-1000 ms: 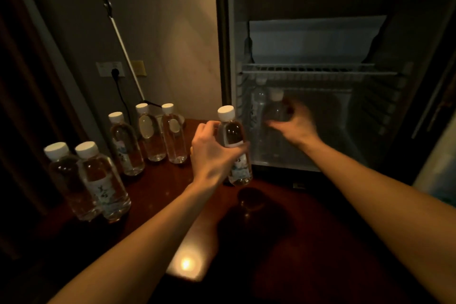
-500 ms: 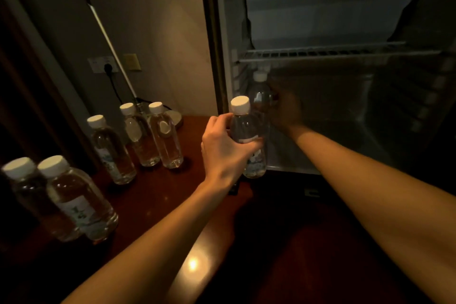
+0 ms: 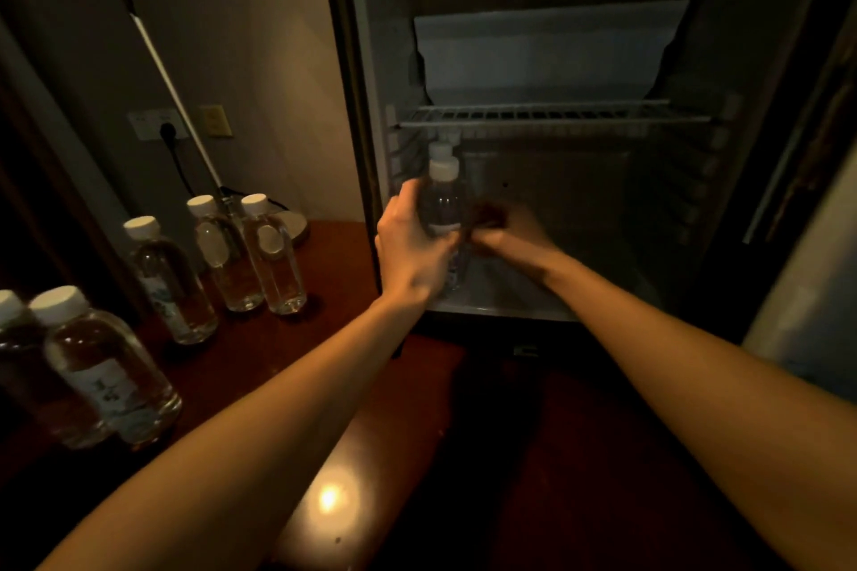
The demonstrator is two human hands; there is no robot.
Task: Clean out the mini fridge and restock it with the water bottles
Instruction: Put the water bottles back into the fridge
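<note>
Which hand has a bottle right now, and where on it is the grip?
The left hand grips a water bottle around its middle, at the fridge's lower left. The right hand is blurred; whether it holds anything cannot be told.

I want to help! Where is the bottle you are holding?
The held water bottle is in the left hand, at the mini fridge opening's left side, under the wire shelf.

Bare forearms (image 3: 259, 422), no sleeves, no jewellery

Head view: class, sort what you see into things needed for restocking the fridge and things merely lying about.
Needed:
mini fridge
bottle in the left hand
bottle behind it
five bottles on the table

Lying about:
wall socket
plugged-in cable
white pole
</note>
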